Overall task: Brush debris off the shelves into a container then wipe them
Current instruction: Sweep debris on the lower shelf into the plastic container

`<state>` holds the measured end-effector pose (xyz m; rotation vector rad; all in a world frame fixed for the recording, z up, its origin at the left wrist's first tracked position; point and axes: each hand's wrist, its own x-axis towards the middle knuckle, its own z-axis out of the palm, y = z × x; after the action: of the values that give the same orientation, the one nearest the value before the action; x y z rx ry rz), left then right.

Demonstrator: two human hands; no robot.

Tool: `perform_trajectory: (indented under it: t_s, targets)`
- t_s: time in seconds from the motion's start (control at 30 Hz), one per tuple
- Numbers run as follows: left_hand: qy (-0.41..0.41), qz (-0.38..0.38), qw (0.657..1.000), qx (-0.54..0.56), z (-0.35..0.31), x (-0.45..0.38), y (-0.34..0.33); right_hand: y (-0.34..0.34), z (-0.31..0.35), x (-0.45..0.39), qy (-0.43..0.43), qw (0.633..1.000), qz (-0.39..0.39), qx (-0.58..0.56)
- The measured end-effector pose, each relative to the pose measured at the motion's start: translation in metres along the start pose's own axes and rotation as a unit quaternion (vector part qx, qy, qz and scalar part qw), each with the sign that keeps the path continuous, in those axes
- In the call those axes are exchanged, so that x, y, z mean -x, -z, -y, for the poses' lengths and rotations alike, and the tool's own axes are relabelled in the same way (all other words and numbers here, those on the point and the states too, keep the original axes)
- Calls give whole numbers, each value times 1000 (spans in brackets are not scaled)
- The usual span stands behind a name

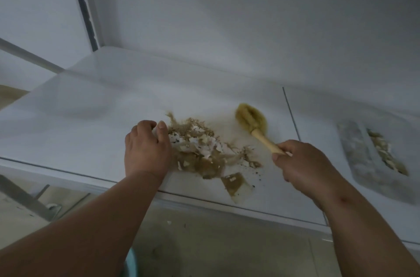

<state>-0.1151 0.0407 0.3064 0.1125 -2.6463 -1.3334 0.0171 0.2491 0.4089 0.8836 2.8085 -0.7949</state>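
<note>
- The right hand (302,163) grips the brush (256,126) by its pale wooden handle, bristle head lying on the white shelf (91,117) just right of the mess.
- The left hand (145,147) sits at the left edge of the debris pile (204,151), fingers curled and thumb up against it; it looks cupped as a backstop, or it may be pinching a clear sheet under the crumbs. Hard to tell which.
- The pile itself: brown fibres, white flakes, dark specks, heaped between the two hands and close to the shelf's front edge.
- A stained scrap of card (236,186) lies at that front edge, one corner at the lip.
- Off to the right, well apart, a clear tray (361,158) already holds some pale bits. I take that for the container.
- Risks from here: the tray is far from the pile, so a long sweep rightward could scatter the light flakes along the way.
- A hard flick toward the front could send crumbs over the lip to the floor (204,242), where a few bits already lie.
- The dry fibres may cling to the bristles and get dragged back across the shelf.
- If fine dust is left, wiping later could smear it.
</note>
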Motion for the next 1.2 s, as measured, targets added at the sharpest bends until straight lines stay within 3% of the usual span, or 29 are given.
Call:
perform_trajectory:
  t_s: [0.13, 0.3, 0.4, 0.5, 0.6, 0.73, 0.83, 0.97, 1.2]
  targets:
    - [-4, 6, 1000, -7, -2, 1, -1, -8, -20, 4, -55, 995, -15, 82]
    - [-4, 15, 1000, -10, -4, 1, -2, -30, -13, 18, -12, 1000, 14, 10]
    - [-2, 10, 1000, 4, -2, 2, 1, -22, -11, 27, -19, 998, -23, -49]
    - [-4, 7, 1000, 7, -1, 3, 3, -11, -23, 39, -55, 997, -58, -6]
    - [-9, 11, 1000, 2, -3, 2, 1, -18, -27, 47, -72, 995, -18, 61]
    - [-7, 17, 1000, 2, -3, 3, 0, -31, -8, 48, -28, 999, 25, 25]
    - [-7, 10, 1000, 12, -1, 3, 1, -24, 9, 40, -9, 999, -13, -45]
    - [-9, 2, 1000, 23, 0, 2, 1, -19, 20, 10, -23, 998, -57, -4]
    - [-6, -3, 999, 45, 2, 2, 4, -17, 30, 13, 19, 998, 58, 4]
